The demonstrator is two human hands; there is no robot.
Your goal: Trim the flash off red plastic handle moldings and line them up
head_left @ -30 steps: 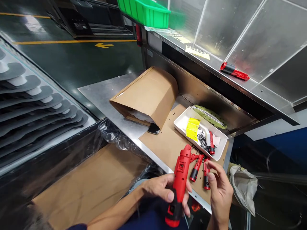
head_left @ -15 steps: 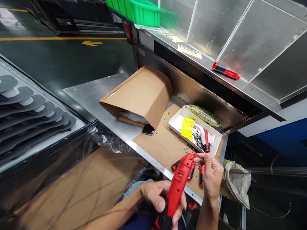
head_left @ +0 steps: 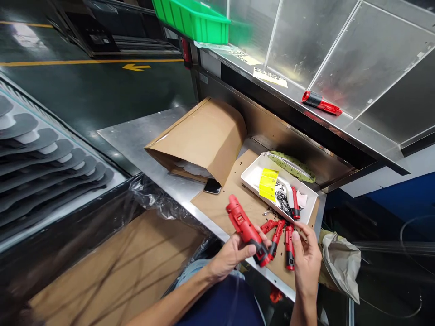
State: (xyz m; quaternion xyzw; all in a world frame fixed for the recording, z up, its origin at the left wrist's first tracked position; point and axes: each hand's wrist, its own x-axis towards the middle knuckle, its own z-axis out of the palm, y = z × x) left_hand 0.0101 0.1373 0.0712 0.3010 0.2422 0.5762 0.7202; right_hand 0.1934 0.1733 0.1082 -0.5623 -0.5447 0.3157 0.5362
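My left hand (head_left: 228, 257) is closed around the lower, black part of a red-and-black plastic tool housing (head_left: 242, 222), its red end tilted up and to the left. My right hand (head_left: 308, 256) is by the near edge of a white tray (head_left: 250, 184), thumb and forefinger slightly apart, and I see nothing between them. Between the hands, several smaller red-and-black housings (head_left: 289, 246) lie on the cardboard sheet (head_left: 222, 206). Inside the tray are small black parts (head_left: 282, 200), a yellow label sheet (head_left: 268, 184) and a red-and-black piece (head_left: 295, 203).
A brown paper bag (head_left: 204, 131) lies open on the metal bench, a phone (head_left: 212, 186) under its mouth. Behind the tray is a green pouch (head_left: 290, 165). The raised shelf holds another red-and-black housing (head_left: 321, 103) and a green bin (head_left: 193, 22). Stacked grey sheets (head_left: 50, 158) stand left.
The housing in my left hand has swung from leaning right to leaning left, away from my right hand. My right hand has left its tip and moved slightly right and down.
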